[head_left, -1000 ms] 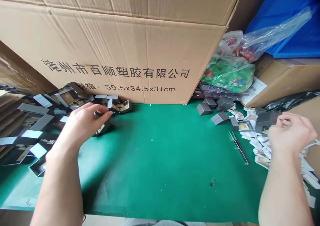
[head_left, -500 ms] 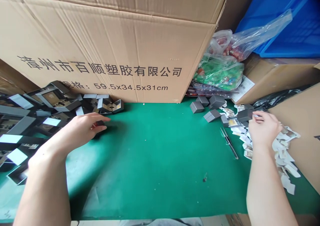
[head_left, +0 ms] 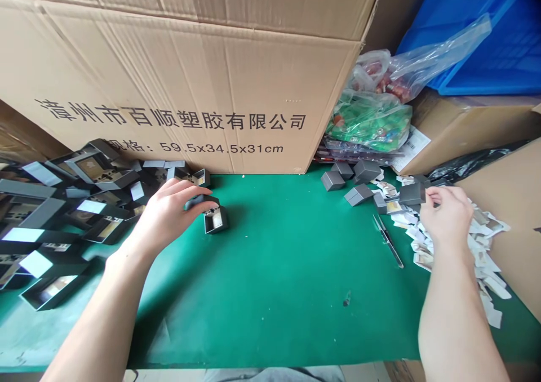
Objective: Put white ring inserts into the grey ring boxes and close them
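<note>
My left hand (head_left: 171, 213) has its thumb and fingers closed on the raised lid of a small dark box (head_left: 216, 220). The box stands open on the green tabletop, its pale inside showing. At the right, my right hand (head_left: 448, 213) is pinched at the right end of a closed dark grey box (head_left: 411, 194); the fingertips are partly hidden. Under and around this hand lie many small white packets (head_left: 479, 252). Several closed dark boxes (head_left: 358, 195) sit just left of them. Metal tweezers (head_left: 387, 241) rest on the table beside the packets.
Open dark boxes (head_left: 46, 230) are heaped at the left. A large cardboard carton (head_left: 190, 78) walls off the back. Plastic bags of red and green items (head_left: 369, 120), a blue crate (head_left: 486, 61) and more cardboard (head_left: 515, 218) stand along the right.
My left hand has moved right, away from the heap, bringing the small open box into clearer view. My right hand has barely moved at the closed box.
</note>
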Demonstrator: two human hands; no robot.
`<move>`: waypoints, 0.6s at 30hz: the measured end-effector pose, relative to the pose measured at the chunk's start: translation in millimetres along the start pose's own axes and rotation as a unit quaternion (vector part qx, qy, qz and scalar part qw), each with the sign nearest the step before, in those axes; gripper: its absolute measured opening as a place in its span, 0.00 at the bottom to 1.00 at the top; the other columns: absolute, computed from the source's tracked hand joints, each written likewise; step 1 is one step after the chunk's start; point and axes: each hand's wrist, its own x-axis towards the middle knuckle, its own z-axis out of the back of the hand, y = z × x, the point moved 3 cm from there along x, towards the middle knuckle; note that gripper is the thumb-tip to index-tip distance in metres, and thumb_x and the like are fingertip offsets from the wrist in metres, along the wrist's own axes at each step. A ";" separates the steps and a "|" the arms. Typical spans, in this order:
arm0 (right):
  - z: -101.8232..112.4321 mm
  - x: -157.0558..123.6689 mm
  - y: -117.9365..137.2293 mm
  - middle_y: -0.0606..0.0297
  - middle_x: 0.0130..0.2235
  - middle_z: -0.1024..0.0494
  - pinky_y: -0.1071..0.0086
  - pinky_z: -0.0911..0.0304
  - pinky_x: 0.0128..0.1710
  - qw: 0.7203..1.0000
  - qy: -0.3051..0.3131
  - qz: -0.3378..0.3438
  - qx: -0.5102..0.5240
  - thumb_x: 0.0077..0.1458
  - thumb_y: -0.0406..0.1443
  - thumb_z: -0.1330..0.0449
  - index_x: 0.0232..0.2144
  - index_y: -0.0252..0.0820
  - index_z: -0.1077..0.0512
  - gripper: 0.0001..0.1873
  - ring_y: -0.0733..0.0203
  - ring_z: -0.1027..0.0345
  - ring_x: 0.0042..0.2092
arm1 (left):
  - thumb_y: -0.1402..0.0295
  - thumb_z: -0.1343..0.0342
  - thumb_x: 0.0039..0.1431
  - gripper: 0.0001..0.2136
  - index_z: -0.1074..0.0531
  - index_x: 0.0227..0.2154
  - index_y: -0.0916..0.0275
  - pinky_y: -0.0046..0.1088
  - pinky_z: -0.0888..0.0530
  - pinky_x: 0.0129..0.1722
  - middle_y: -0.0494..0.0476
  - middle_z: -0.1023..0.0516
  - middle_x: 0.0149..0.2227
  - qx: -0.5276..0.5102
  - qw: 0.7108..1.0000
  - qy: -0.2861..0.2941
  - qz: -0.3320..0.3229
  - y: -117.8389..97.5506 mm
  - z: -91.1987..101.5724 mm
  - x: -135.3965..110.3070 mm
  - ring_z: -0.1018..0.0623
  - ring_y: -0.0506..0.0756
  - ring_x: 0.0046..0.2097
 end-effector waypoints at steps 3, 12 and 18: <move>-0.6 -1.2 -0.9 0.58 0.39 0.27 0.65 0.29 0.41 0.999 0.022 -0.002 0.030 0.50 0.34 0.44 0.31 0.40 0.28 0.06 0.61 0.30 0.32 | 0.51 0.48 0.65 0.18 0.21 0.40 0.59 0.35 0.26 0.44 0.59 0.21 0.37 -0.012 1.000 0.009 0.020 -2.4 -2.5 0.5 0.25 0.60 0.41; -13.5 -4.5 9.5 0.54 0.44 0.25 0.58 0.41 0.55 0.999 0.036 -0.020 -0.014 0.55 0.41 0.39 0.39 0.41 0.22 0.13 0.50 0.34 0.48 | 0.48 0.53 0.66 0.23 0.25 0.51 0.58 0.34 0.26 0.44 0.60 0.21 0.47 -0.061 0.991 0.099 0.065 -6.4 -7.5 0.4 0.21 0.59 0.43; -22.6 -10.1 4.4 0.53 0.47 0.25 0.56 0.50 0.59 0.999 0.038 0.010 -0.026 0.59 0.43 0.41 0.39 0.42 0.22 0.13 0.47 0.41 0.56 | 0.51 0.53 0.66 0.24 0.28 0.58 0.58 0.32 0.25 0.43 0.60 0.20 0.51 -0.102 0.982 0.141 0.070 -4.6 -11.2 -2.3 0.19 0.58 0.43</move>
